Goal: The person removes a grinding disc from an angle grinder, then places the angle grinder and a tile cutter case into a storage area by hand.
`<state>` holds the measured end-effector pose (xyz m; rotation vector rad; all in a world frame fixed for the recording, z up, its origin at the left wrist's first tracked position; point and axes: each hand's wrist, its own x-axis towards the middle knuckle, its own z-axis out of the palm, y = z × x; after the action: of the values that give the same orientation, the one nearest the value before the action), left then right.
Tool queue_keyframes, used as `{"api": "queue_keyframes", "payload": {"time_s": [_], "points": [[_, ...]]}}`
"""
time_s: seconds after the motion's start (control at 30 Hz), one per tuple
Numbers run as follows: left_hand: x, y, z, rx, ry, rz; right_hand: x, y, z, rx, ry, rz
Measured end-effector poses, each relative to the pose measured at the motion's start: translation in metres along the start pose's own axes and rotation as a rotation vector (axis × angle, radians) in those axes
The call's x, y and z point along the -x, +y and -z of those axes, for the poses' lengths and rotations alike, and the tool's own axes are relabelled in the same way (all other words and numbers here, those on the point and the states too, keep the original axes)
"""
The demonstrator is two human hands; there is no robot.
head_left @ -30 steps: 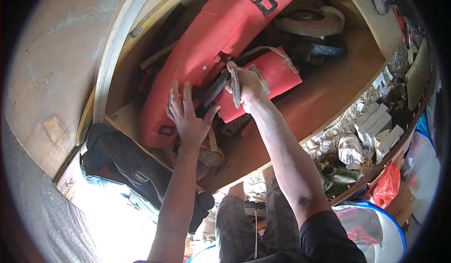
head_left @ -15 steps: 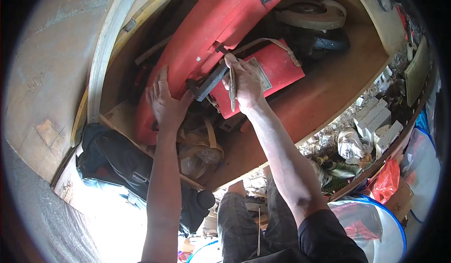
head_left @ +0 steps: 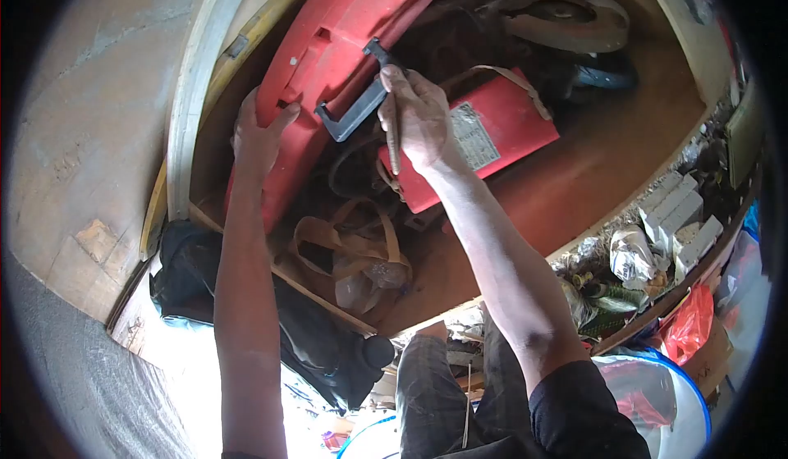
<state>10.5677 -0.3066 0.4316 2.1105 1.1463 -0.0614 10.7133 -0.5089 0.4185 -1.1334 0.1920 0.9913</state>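
A long red plastic carrying case [head_left: 300, 86] lies slanted across the wooden box, its black handle [head_left: 353, 117] swung out from its side. My right hand [head_left: 420, 123] is closed around the upper part of that handle. A thin, flat, light-coloured piece [head_left: 394, 143] sticks down from the same hand; its kind cannot be made out. At the case's lower end, my left hand [head_left: 259, 139] grips the edge, thumb on the near face and fingers around the far side. Beside the handle is a smaller red box [head_left: 521, 127] with a paper label and a strap.
The wooden box's rim [head_left: 324, 296] runs below the case. Inside lie tan straps [head_left: 369, 254] and a pale wheel-like ring [head_left: 574, 36]. A black bag [head_left: 312, 352] sits at lower left; rubble and white blocks [head_left: 673, 205] lie right, near a blue-rimmed container [head_left: 698, 393].
The red case has shifted to the upper left in view and turned so more of its handle side shows. My left hand has moved left and up, now around the edge.
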Motion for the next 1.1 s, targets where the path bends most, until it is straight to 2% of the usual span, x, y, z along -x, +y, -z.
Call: {"api": "queue_keyframes", "payload": {"time_s": [0.1, 0.13, 0.2, 0.43, 0.53, 0.7, 0.77, 0.8, 0.83, 0.9, 0.97, 1.03, 1.1], "points": [[0.004, 0.008, 0.006, 0.058, -0.017, 0.022, -0.014, 0.006, -0.003, 0.080, 0.010, 0.024], [0.003, 0.001, 0.010, 0.045, -0.002, 0.030, -0.013, 0.005, -0.005, -0.032, -0.031, -0.013], [0.002, -0.013, 0.012, -0.098, -0.036, -0.208, -0.017, 0.005, -0.012, -0.045, -0.067, -0.010], [0.014, -0.006, 0.015, -0.286, -0.062, -0.166, -0.026, 0.006, -0.035, -0.043, -0.188, 0.000], [0.018, -0.004, 0.015, -0.307, -0.023, -0.128, -0.025, 0.002, -0.040, 0.007, -0.091, 0.026], [0.013, -0.015, 0.014, -0.171, -0.053, -0.102, -0.025, 0.008, -0.045, 0.126, -0.025, 0.095], [0.015, -0.016, 0.016, -0.161, -0.056, -0.114, -0.028, 0.017, -0.045, 0.260, 0.069, 0.297], [0.016, -0.015, 0.018, -0.160, -0.069, -0.130, -0.025, 0.021, -0.046, 0.543, 0.112, 0.478], [0.018, -0.013, 0.019, -0.157, -0.063, -0.127, -0.020, 0.024, -0.046, 0.547, 0.106, 0.479], [0.022, -0.008, 0.018, -0.196, -0.070, -0.120, 0.002, 0.019, -0.061, 0.525, 0.222, 0.358], [0.021, -0.009, 0.016, -0.192, -0.049, -0.117, 0.015, 0.022, -0.067, 0.519, 0.227, 0.388], [0.018, -0.011, 0.012, -0.187, -0.029, -0.117, 0.030, 0.023, -0.074, 0.570, 0.207, 0.555], [0.017, -0.013, 0.009, -0.203, 0.012, -0.078, 0.030, 0.029, -0.076, 0.561, 0.172, 0.594]]}}
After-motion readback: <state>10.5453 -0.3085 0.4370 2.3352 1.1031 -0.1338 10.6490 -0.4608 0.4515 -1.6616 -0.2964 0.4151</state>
